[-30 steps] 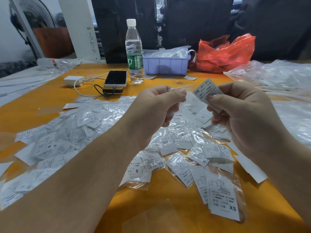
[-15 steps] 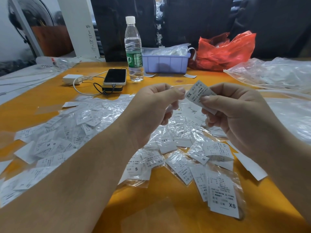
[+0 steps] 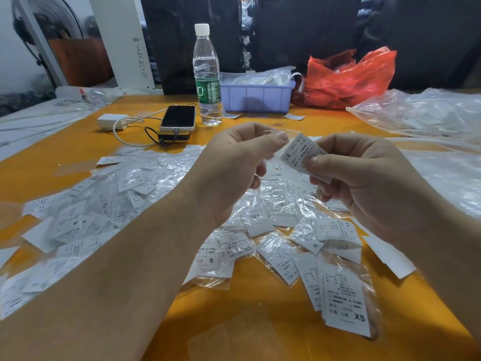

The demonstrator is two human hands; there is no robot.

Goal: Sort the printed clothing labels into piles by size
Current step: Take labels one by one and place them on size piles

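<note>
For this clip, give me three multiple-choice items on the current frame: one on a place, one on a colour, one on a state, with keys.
1. Where does the phone lie?
A. left of the bottle
B. inside the tray
C. under the red bag

2. What colour is the tray?
A. green
B. lilac
C. black

3. What is the right hand doing?
A. lying flat on the table
B. pinching a label
C. gripping the bottle

Key: 1 A, the phone lies on the table just left of the bottle. 2 B, the tray's wall is pale purple. 3 B, thumb and fingers pinch a label marked XS, held above the heap beside the left hand.
</note>
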